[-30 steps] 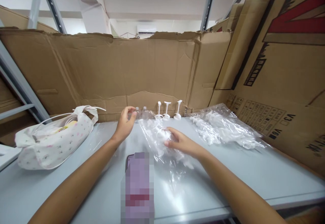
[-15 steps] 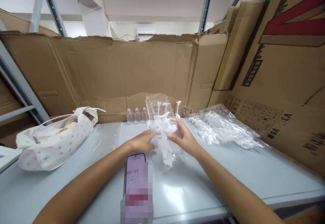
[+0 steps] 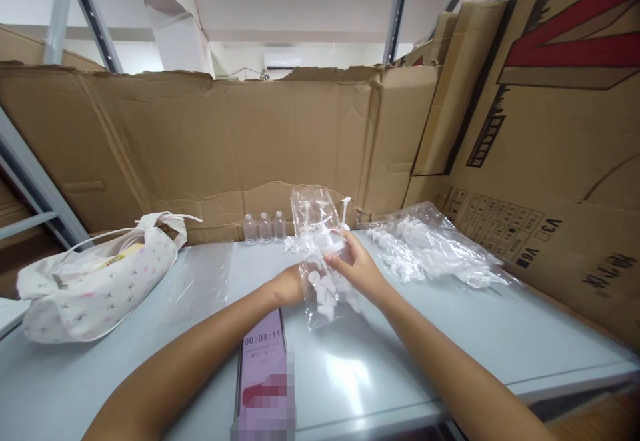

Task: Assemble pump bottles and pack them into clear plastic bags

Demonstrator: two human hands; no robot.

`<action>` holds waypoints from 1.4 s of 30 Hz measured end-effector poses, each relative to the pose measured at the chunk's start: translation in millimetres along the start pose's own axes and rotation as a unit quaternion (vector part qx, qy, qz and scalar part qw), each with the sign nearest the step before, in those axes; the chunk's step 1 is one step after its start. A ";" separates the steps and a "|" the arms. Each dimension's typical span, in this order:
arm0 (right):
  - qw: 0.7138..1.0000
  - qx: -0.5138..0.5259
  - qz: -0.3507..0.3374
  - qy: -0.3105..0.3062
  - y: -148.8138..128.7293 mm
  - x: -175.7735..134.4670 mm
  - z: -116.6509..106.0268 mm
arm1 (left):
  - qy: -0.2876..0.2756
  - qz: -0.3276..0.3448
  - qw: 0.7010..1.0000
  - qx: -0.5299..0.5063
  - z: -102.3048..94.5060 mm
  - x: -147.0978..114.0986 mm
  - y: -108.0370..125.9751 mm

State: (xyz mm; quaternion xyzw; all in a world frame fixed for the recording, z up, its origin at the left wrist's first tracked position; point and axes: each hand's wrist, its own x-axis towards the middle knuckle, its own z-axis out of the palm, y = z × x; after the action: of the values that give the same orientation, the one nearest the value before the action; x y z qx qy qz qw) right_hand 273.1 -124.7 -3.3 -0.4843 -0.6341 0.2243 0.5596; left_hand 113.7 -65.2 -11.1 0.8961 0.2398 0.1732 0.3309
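Gripping a clear plastic bag (image 3: 320,304) of white plastic parts (image 3: 327,287) between thumb and fingers, the right hand (image 3: 363,269) is holding its right side over the middle of the gray table (image 3: 390,374). The left hand (image 3: 291,283) is reaching in behind the bag from the left; its fingers are hiding there, so whether they are gripping anything, I cannot tell. The bag's top is rising in front of slim white stands (image 3: 346,211). Three small clear bottles (image 3: 265,229) are standing upright in a row at the far left of it, near the cardboard wall (image 3: 250,134). A larger clear bag (image 3: 430,247) of white pieces is lying at the far right. Under the left forearm, a phone (image 3: 263,361) is showing a timer, and a patterned fabric bag (image 3: 100,287) is sitting at the left.
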 end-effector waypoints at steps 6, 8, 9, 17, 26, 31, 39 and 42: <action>1.000 -0.009 0.015 0.009 1.9 1.8 -0.6 | 0.012 0.019 0.999 0.041 -5.7 -9.9 4.8; 1.000 -0.007 0.015 0.008 2.5 1.8 -0.3 | 0.021 0.019 0.998 0.062 -8.4 -14.3 1.2; 1.000 -0.004 0.014 0.006 2.8 1.7 0.0 | 0.026 0.018 0.997 0.073 -9.5 -16.3 -1.4; 1.000 -0.003 0.027 0.003 3.7 0.1 2.2 | 0.092 -0.001 0.987 0.134 -17.4 -27.7 -24.6; 0.996 -0.031 0.059 -0.056 4.6 -1.5 3.3 | 0.258 -0.004 0.964 0.067 -39.9 -46.2 -16.2; 0.978 -0.060 0.051 -0.195 -4.0 -7.8 2.5 | 0.411 0.073 0.907 0.052 -62.8 -54.3 3.4; 0.950 -0.022 0.010 -0.310 -13.3 -13.3 5.2 | 0.473 0.094 0.874 0.056 -68.4 -55.5 -3.4; 0.953 -0.021 0.019 -0.303 -13.5 -13.4 4.8 | 0.472 0.097 0.875 0.046 -65.4 -54.0 -10.0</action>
State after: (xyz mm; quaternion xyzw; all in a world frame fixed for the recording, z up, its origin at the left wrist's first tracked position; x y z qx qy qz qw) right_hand 262.4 -140.9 0.0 -0.4174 -0.7690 0.3576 0.3263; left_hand 35.3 -54.6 21.1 0.7411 0.2871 0.5953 0.1184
